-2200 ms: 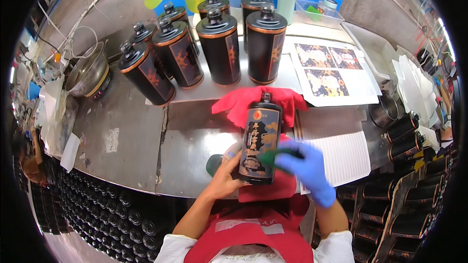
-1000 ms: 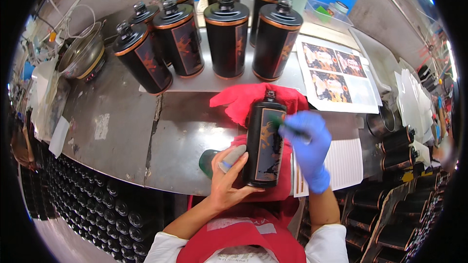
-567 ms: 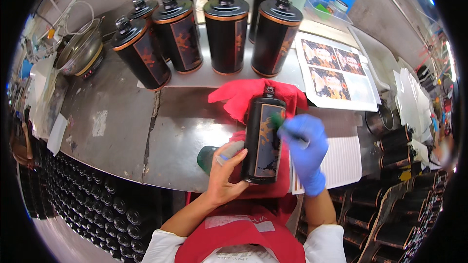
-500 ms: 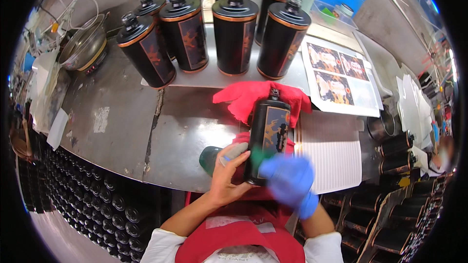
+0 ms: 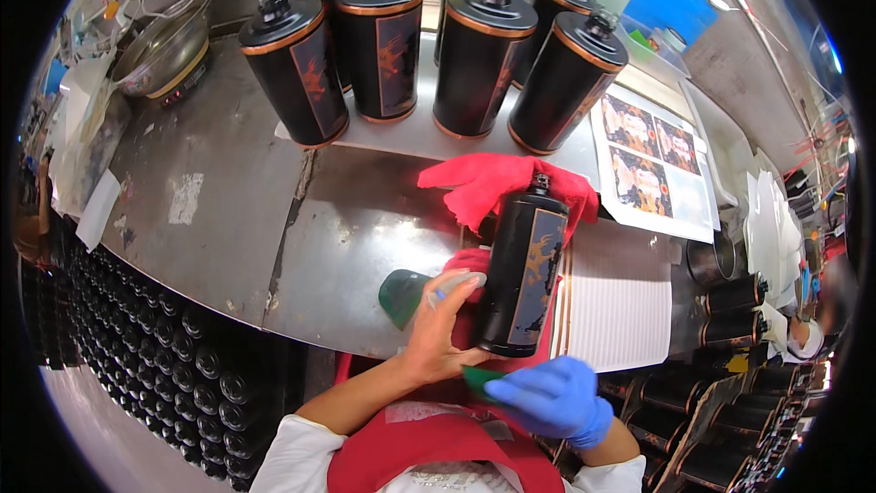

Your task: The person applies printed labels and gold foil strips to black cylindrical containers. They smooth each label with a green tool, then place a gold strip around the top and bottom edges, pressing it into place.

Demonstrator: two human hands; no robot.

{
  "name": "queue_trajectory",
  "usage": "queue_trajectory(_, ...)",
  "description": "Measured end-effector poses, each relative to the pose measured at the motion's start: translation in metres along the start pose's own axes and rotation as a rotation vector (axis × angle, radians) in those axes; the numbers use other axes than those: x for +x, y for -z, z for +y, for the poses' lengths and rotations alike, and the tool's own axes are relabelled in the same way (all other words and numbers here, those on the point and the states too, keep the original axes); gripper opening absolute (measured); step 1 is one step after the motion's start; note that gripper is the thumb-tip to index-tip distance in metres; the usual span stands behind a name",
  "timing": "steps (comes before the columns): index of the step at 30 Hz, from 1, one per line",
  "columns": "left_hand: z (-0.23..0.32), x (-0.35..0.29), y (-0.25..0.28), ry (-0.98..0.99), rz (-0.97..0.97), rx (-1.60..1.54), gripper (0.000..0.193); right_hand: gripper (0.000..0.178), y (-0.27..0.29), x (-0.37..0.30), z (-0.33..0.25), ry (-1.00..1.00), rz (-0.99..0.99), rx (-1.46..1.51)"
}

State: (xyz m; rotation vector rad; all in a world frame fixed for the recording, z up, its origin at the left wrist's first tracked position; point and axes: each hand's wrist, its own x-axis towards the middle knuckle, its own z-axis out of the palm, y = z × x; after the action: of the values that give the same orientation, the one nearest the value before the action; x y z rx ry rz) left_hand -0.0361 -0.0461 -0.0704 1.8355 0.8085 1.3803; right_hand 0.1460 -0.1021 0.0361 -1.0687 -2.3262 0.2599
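Note:
A black bottle (image 5: 504, 265) with copper edges and a dark patterned label (image 5: 537, 278) lies tilted, its neck on a crumpled red cloth (image 5: 488, 184). My left hand (image 5: 436, 329), with light covers on some fingertips, grips the lower left side of the bottle. Just below the bottle's base, my right hand (image 5: 552, 394), in a blue glove, is closed on a green flat scraper (image 5: 481, 382). The scraper stands apart from the label. A second dark green flat piece (image 5: 400, 298) lies on the metal table to the left of my left hand.
Several upright black bottles (image 5: 379, 55) stand on a raised board at the back. Printed label sheets (image 5: 643, 160) lie back right, above a white ribbed mat (image 5: 620, 301). A metal pan (image 5: 162, 55) sits far left. Stacked bottles (image 5: 173, 356) fill the lower left; more bottles (image 5: 721, 402) lie lower right.
My right hand has drawn the green scraper down off the label to below the bottle's base. The view has shifted slightly. My left hand stays at the bottle's lower left side.

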Motion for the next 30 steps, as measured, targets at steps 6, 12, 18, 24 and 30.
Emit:
queue_trajectory(6,0.004,-0.006,0.018,0.036,0.001,0.169,0.089,0.043,-0.012,0.045,0.027,-0.074,0.238,-0.354)
queue_trajectory(12,-0.003,-0.005,-0.001,0.045,-0.103,0.008,0.084,0.029,-0.002,0.021,-0.028,0.006,0.091,-0.07)
queue_trajectory(18,0.005,-0.014,0.007,-0.024,0.019,-0.058,0.088,0.029,-0.003,-0.028,-0.02,-0.083,-0.195,0.028)
queue_trajectory(24,0.004,0.002,0.013,-0.259,0.126,-0.06,0.074,0.019,0.028,0.06,0.019,-0.414,-0.263,0.035)
queue_trajectory(30,0.019,0.003,0.03,-0.283,0.06,-0.058,0.082,0.017,0.025,0.133,0.097,-0.087,0.176,-0.447)
